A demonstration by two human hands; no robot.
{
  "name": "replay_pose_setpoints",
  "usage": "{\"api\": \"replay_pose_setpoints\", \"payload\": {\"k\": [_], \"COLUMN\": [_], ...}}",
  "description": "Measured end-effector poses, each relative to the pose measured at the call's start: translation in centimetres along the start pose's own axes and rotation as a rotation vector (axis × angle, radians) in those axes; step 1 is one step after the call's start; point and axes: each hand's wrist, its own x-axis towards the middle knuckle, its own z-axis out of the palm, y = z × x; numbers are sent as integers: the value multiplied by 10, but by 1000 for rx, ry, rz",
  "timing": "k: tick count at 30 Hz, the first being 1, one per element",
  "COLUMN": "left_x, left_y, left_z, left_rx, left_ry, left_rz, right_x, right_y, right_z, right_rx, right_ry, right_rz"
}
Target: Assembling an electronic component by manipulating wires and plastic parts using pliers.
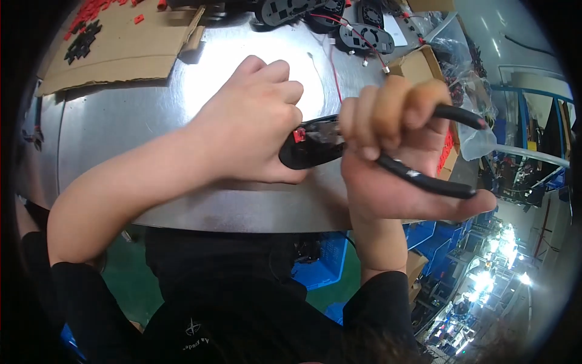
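Observation:
My left hand (pixel 257 115) is closed around a black plastic housing (pixel 297 158) above the metal table (pixel 127 121). A small red part (pixel 299 134) sits in the housing, close beside my left fingers. In my right hand (pixel 394 127) is a pair of pliers (pixel 424 180), with black handles spread apart. Their jaws reach into the housing near the red part; whether they grip it I cannot make out. A thin red wire (pixel 335 79) runs down toward the housing from the far side.
Red pieces (pixel 91 13) and black pieces (pixel 83 42) lie on a cardboard sheet (pixel 139 57) at far left. Black housings (pixel 367 39) with wires stand at the back. A cardboard box (pixel 427 59) is at right. Below the table edge is a blue crate (pixel 324 267).

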Motion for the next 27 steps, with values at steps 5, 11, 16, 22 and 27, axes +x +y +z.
{"api": "replay_pose_setpoints", "payload": {"k": [5, 11, 16, 22, 27], "left_x": [2, 2, 3, 4, -4], "left_y": [-8, -5, -8, -11, -15], "left_z": [-3, -8, -4, -4, -19], "left_rx": [-26, -26, -58, -79, -38], "left_ry": [-67, -41, -63, -138, -60], "left_rz": [86, 103, 107, 78, 100], "right_x": [-1, -6, -9, -9, -6], "right_y": [-7, -4, 6, 7, 13], "right_z": [-11, -9, -6, -3, 10], "right_rx": [-27, -100, -146, -194, -309], "right_ry": [-54, -175, -81, -23, 25], "right_rz": [-129, -59, -36, 6, 27]}}
